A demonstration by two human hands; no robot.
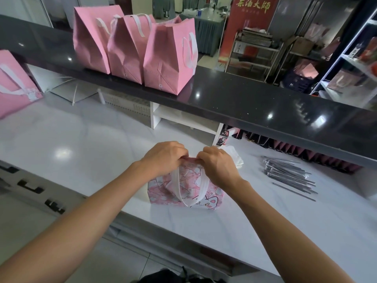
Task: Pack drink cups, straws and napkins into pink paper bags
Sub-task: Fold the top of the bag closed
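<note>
Bag in hand: pink printed bag (184, 192) with a cartoon cat and pale line drawings, soft and creased, standing on the white counter (81, 144) near its front edge; a white strap handle loops down its near face.
Left hand: left hand (165, 156) knuckles up, fingers curled over the bag's top edge and pinching it.
Right hand: right hand (219, 164) mirrors it just beside the left, fingers curled and pinching the same top edge; both forearms reach in from the bottom corners.
Napkins: white folded napkins (234, 156) lie just behind the right hand, partly hidden.
Straws: pile of thin dark wrapped straws (289, 174), glossy, fanned out on the counter to the right of the bag.
Upper ledge: dark polished stone ledge (244, 99) with bright reflections, carrying three plain pink bags (132, 52) in a touching row, matte, with stitched seams and white handles.
Far left: another pink bag (14, 82) with a white handle stands at the frame's edge.
</note>
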